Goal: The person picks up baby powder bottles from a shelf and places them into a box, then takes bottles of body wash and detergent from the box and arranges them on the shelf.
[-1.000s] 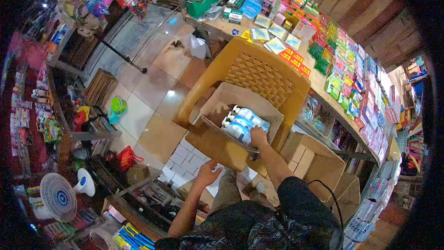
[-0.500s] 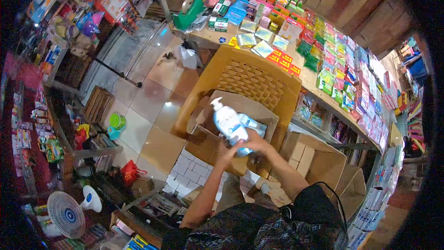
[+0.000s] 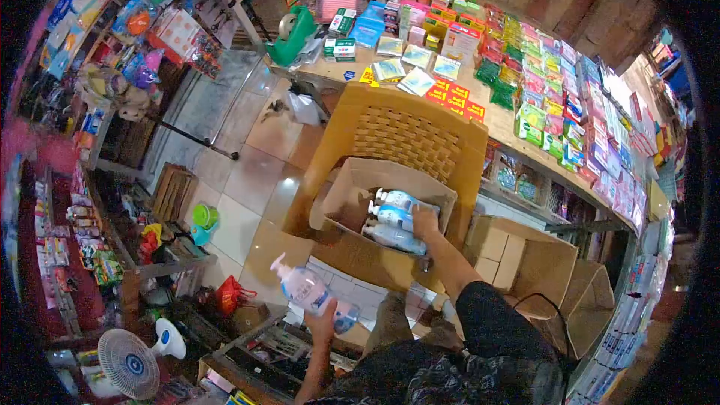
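Observation:
Low at the left, my left hand (image 3: 322,319) is wrapped round a white pump bottle (image 3: 303,287) with a pinkish pump head, tilted with the pump to the upper left. My right hand (image 3: 426,222) reaches into an open cardboard box (image 3: 341,193) and closes on the lower end of a white and blue pump bottle (image 3: 395,210) lying on its side. Beside it, nearer me, lies another pump bottle (image 3: 395,238). The fingers of my right hand are partly hidden. The box rests on the seat of a brown woven-back chair (image 3: 405,131).
A counter (image 3: 330,69) with rows of small packets and a green tape dispenser (image 3: 291,36) runs behind the chair. Open cartons (image 3: 517,255) stand at the right. A white fan (image 3: 129,364) and a shelf (image 3: 169,262) are at the left.
Both hands were together on a pump bottle above the box. The left hand has moved down and left with a bottle; the right has gone into the box onto another.

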### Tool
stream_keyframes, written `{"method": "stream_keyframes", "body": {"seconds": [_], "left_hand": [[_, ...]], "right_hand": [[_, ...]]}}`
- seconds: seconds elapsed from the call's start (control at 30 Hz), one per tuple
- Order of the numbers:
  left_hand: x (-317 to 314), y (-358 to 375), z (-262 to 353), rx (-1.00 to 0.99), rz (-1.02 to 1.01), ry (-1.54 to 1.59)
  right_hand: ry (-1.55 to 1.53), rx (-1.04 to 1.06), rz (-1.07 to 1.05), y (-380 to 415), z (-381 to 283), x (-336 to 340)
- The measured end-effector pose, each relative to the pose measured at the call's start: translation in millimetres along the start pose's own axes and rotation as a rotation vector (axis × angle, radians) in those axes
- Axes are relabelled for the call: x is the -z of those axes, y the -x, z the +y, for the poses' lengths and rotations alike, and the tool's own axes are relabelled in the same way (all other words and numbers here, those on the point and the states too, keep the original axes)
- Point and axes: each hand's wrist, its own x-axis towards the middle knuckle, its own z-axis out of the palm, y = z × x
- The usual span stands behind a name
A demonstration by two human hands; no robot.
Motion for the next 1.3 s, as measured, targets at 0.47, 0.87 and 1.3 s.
{"method": "stream_keyframes", "body": {"seconds": [0.47, 0.87, 1.3], "left_hand": [[18, 68, -41, -0.070, 0.061, -0.044], [13, 283, -47, -0.282, 0.238, 0.127], [18, 539, -125, -0.496, 0.625, 0.137]], "right_hand": [[-0.317, 0.178, -0.055, 38, 4, 55], [-1.054, 0.744, 0.063, 223, -18, 185], [-1.152, 1.418, -0.192, 501, -48, 187]]}}
